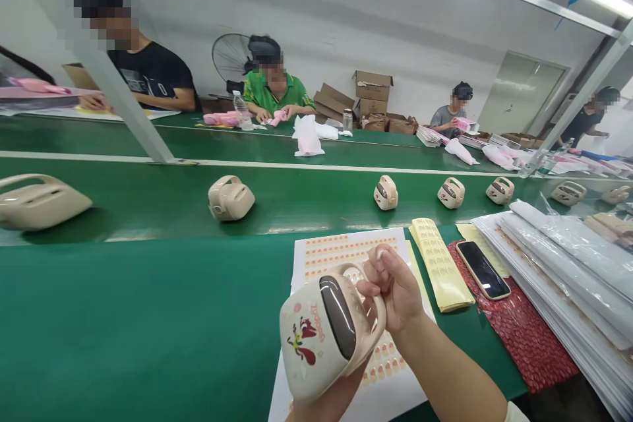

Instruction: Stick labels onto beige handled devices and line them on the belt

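The left hand (341, 390) is cradling a cream glossy plastic handled device (312, 336) over the sticker sheet (376, 402), fingers mostly hidden; the right hand's (401, 290) fingers are curling together at its handle. Looking light, stiff and slippery, it is probably suiting a handle grip.

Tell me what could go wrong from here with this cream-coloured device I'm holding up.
The device is raised, with your left hand under it; if that grip slips, it could drop onto the sticker sheet below.
Your right hand is up at the handle, so its fingers might smudge the glossy shell.
The phone lies beside the slanting stack, which could slide onto it.
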Demonstrator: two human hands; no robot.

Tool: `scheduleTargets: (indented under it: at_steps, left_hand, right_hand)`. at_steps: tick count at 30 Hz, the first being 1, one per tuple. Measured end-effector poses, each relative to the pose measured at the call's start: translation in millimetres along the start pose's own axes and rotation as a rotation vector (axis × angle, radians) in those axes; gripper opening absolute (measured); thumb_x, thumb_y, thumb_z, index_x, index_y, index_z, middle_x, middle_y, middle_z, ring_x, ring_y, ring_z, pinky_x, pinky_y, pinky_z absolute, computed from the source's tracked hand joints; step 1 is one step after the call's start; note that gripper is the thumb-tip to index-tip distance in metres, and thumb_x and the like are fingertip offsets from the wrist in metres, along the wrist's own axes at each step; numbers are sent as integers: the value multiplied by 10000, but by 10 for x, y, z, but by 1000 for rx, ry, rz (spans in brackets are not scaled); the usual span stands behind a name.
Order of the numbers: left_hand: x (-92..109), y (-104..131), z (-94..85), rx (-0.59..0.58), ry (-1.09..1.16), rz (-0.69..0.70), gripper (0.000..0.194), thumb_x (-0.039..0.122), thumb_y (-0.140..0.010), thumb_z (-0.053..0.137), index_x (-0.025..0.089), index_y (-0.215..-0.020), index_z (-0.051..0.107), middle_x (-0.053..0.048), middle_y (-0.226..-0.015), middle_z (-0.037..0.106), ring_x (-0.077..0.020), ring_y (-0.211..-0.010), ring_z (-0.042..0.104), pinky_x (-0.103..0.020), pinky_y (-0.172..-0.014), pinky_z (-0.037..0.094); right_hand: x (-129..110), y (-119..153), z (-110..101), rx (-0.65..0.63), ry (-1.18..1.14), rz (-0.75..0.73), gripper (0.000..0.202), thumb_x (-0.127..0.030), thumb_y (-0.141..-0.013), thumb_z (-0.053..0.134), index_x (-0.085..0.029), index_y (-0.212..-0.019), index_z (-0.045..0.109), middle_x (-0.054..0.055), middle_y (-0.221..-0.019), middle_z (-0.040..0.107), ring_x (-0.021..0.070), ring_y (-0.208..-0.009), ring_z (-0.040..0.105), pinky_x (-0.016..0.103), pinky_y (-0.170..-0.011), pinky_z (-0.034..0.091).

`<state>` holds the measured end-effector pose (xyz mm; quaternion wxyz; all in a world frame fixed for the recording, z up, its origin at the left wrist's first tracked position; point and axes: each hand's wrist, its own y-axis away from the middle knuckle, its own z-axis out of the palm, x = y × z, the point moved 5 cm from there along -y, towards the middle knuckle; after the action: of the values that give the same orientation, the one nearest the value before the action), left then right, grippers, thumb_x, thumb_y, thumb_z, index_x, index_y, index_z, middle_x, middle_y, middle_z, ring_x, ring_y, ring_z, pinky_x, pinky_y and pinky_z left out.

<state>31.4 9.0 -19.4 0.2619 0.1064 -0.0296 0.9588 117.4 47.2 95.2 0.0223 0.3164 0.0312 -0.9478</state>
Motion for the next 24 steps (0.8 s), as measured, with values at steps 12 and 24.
scheduleTargets:
  at_steps: [12,24]
  left_hand:
    - [435,-106,176,439,-135,242,288,406,-795,503,294,-1040,603,-21,-925,679,-213,-829,625,-366,-737,508]
    - [424,-273,252,500,-619,260,765,421,-530,759,251,-1204,440,-44,-1031,591,-229,-896,574,-278,-671,486]
  right_hand:
    - [45,-97,-568,116,521,132,321,-377,-482,773,-171,-592,553,-33,-617,518,99,-633,472,274,-675,396]
    - [-10,-37,-357,-57,1026,18,168,-344,-654,611,-187,-655,552,-13,-710,446,115,-625,424,261,-568,365]
